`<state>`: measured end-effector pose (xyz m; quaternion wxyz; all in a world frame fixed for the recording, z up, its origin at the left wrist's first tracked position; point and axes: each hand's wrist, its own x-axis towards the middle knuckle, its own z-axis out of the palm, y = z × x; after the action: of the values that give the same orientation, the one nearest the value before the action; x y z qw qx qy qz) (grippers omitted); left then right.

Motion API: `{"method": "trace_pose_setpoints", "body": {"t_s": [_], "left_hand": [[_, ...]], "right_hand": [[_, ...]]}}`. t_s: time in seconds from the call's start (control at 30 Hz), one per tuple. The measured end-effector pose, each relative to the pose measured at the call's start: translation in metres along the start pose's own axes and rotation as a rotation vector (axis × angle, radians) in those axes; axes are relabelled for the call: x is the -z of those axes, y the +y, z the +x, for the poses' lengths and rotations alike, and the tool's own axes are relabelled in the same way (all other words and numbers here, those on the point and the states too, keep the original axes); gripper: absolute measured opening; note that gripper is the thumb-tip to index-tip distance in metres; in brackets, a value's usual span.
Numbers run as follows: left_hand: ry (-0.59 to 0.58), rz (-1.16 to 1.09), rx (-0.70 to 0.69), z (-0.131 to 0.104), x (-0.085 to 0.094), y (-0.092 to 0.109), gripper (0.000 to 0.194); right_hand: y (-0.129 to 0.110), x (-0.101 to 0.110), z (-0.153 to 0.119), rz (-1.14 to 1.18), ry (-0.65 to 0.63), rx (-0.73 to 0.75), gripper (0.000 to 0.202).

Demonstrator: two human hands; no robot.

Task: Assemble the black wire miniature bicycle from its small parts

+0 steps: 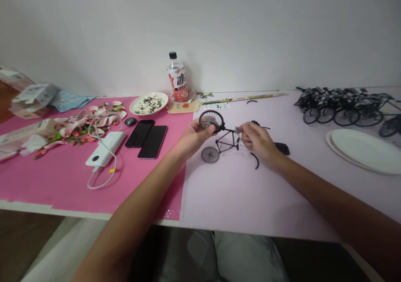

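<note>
- Left hand: nearly closed, thumb on the front and fingers behind, holding a black, thin-spoked toy bicycle wheel. Wheel sits at the upper left end of the frame; can't tell if it's attached. Pinch near the edge probably keeps it steady and leaves most spokes visible.
- Right hand: fingers curled, tips pinched on a small flat grey piece at the frame's right end. Fingertip grip likely suits such a tiny part; contact with the frame itself is hard to see.
- Slim black miniature bicycle frame: between the hands, over the pale pink part of the worktop. Central spot likely gives both hands access. Can't tell how much is resting.
- Second spoked wheel: just below the held one, by the frame's lower left end.
- Curved black strip and dark textured piece: near the right hand, presumably within easy reach.
- Group of black miniature bicycles: far right, packed close, probably to save room. Stacked white oval plates in front.
- Two black phones and white power bank: left, on bright pink covering, away from the small parts.
</note>
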<state>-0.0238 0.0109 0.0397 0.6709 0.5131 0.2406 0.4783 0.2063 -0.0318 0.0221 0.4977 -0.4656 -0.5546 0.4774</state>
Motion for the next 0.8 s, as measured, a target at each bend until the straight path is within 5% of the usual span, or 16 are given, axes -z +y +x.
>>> {"method": "trace_pose_setpoints", "body": {"t_s": [0.13,0.27,0.4,0.53,0.8], "left_hand": [[0.134,0.018,-0.093,0.007,0.009,0.005,0.045],[0.292,0.156,-0.208,0.014,0.023,0.011,0.043],[0.394,0.315,-0.386,0.018,0.035,0.015,0.038],[0.503,0.469,-0.471,0.02,0.041,0.013,0.03],[0.489,0.542,-0.446,0.021,0.039,0.005,0.028]], "right_hand": [[-0.006,0.009,0.004,-0.068,0.095,0.053,0.041],[-0.009,0.02,0.005,-0.394,0.131,0.146,0.034],[-0.004,0.03,0.011,-0.837,0.038,0.19,0.025],[0.004,0.04,0.019,-1.019,-0.077,0.188,0.026],[0.016,0.047,0.022,-1.116,-0.18,0.214,0.032]]}}
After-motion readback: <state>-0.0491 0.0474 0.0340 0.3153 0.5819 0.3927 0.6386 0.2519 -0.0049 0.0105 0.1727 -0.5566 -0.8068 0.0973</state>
